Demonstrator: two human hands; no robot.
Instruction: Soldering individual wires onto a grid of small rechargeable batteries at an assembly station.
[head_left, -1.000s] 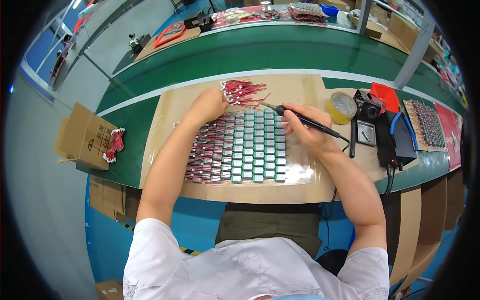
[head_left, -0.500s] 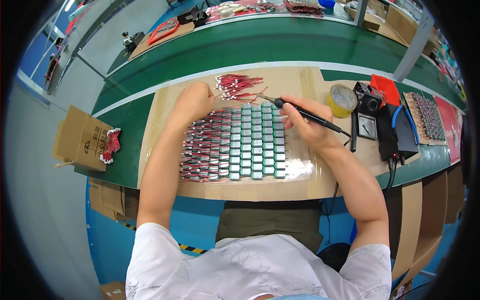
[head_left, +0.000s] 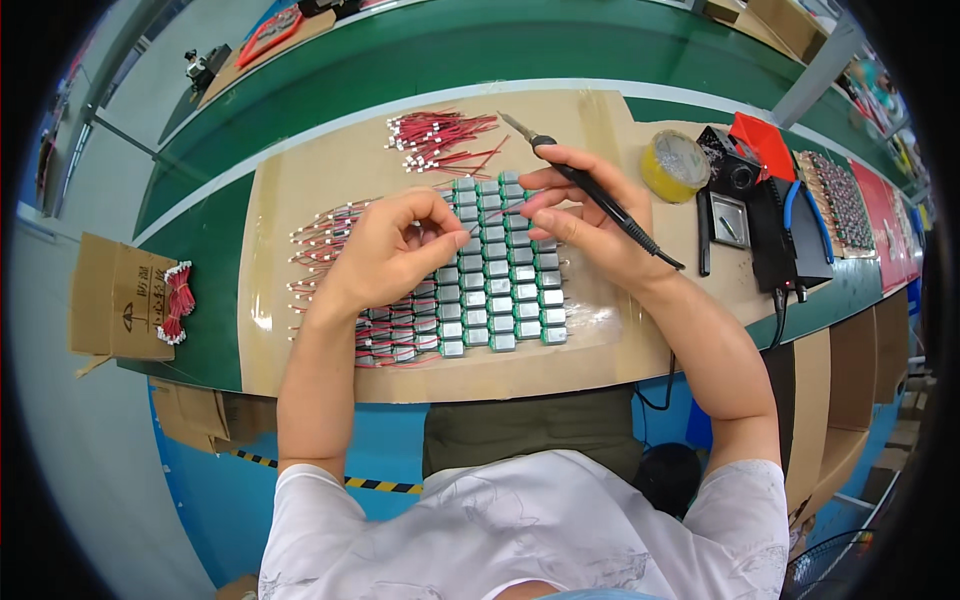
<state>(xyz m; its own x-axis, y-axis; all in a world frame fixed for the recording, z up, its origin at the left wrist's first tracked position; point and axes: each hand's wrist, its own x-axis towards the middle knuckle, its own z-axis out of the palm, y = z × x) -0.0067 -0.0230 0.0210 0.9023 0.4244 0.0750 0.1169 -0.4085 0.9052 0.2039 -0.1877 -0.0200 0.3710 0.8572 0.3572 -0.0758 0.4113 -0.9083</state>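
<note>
Over cardboard sheet (head_left: pixel 585 115), reaches in with both forearms (head_left: pixel 320 385), converging above rows of grey blocks (head_left: pixel 500 290), partly red-wired. Bends left hand (head_left: pixel 400 250) inward over the rows, back upward, thumb and index drawn close at the tips; cannot tell whether pinching anything. Holds right hand (head_left: pixel 598 238) opposite, fingers curled and thumb parted below, with soldering iron (head_left: pixel 608 202) slanting through the grip, tip toward red wire pile (head_left: pixel 445 140), thin reddish wire (head_left: pixel 512 209) near the fingertips.
</note>
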